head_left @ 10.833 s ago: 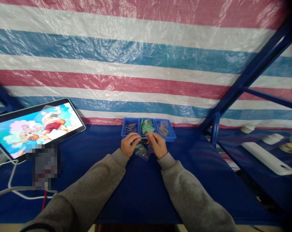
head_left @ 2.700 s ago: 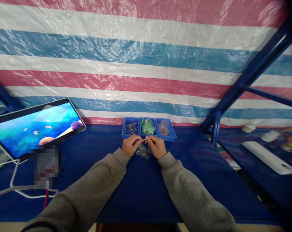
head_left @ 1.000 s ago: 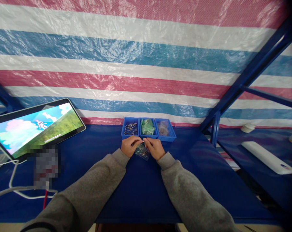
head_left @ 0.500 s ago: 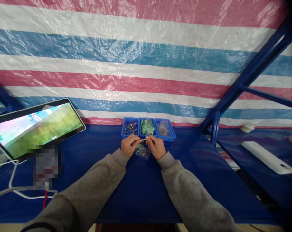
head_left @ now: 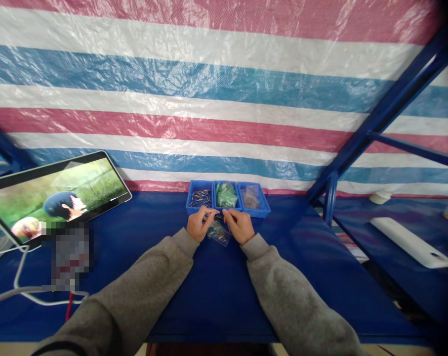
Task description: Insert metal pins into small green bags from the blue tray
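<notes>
My left hand (head_left: 200,223) and my right hand (head_left: 240,225) face each other just in front of the blue bins. Both have their fingers pinched, with the tips close together. Whatever lies between the fingertips is too small and dark to make out. Under and between the hands, a clear plastic bag (head_left: 220,234) rests on the table with small green and metal pieces in or on it. Behind my left hand, one bin holds loose screws (head_left: 200,198). The middle bin holds green plastic packets (head_left: 226,194), and clear bags (head_left: 250,197) fill the right one.
Three joined blue bins (head_left: 264,212) stand at the back of the blue table (head_left: 216,296). A tablet screen (head_left: 98,185) leans at the left, with white cables (head_left: 19,272) before it. On the right are a blue metal frame (head_left: 331,198) and a long white object (head_left: 411,242).
A thin shiny piece that showed between my fingertips is no longer clear to see. My left fingers have shifted slightly. The picture on the screen has changed.
</notes>
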`<state>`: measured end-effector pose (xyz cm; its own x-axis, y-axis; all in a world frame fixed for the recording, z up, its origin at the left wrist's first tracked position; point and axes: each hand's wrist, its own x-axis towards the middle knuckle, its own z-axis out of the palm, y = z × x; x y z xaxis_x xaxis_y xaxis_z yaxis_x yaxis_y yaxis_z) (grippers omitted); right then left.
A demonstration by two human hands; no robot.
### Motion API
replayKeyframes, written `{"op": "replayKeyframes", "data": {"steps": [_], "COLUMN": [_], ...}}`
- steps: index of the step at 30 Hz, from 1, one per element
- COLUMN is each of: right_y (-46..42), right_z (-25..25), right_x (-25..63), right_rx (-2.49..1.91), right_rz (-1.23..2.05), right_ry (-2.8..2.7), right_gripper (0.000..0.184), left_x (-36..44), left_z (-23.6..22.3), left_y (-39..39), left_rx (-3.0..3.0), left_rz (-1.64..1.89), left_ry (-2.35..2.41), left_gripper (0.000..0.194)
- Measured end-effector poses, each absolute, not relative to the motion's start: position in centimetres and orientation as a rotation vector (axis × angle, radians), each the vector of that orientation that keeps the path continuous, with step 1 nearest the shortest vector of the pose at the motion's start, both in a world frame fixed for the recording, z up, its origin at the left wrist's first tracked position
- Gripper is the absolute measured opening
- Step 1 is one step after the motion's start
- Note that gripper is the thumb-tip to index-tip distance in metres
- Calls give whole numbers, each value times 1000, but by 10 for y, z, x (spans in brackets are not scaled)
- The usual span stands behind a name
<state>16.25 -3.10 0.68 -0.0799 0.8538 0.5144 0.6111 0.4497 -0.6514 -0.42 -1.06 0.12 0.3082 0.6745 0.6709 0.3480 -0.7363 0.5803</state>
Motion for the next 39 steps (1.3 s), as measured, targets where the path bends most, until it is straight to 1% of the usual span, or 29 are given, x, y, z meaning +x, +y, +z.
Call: {"op": "replayKeyframes", "data": {"steps": [5, 10, 13, 19, 24, 30, 34, 37, 39], "right_y": [-32, -32, -32, -32, -31, -32, -32, -32, -32], "right_z": [7, 7, 8, 6, 1, 2, 5, 6, 6], "right_x": [162, 163, 164, 163, 162, 160, 162, 163, 162], "right_rx": [-1257, -1255, -1259, -1185, -1151, -1174, -1210, -1234, -1235], "right_rz": [327, 324, 307, 394, 466, 474, 448, 437, 445], "right_ry": [-1755, -1749, -1737, -1759, -1814, -1824, -1758, -1725, -1736], "right_gripper": [45, 44, 44, 27, 20, 21, 28, 33, 35], "left_x": [-4, -4, -5, -6, -5, -5, -5, -5, -5], "left_z": [-2, -1, -1, -5, -6, -3, -2, -2, -2], "left_y": [-7, -4, -3, -2, -2, -5, -5, -3, -3], "left_rx": [2339, 2410, 2413, 2314, 2285, 2300, 2302, 2326, 2348], "left_rz": [1391, 1519, 1531, 1520, 1511, 1470, 1502, 1531, 1521], "left_ry": [1004, 836, 801, 961, 1025, 988, 907, 851, 873], "left_gripper": [19, 18, 19, 18, 17, 17, 18, 15, 17]}}
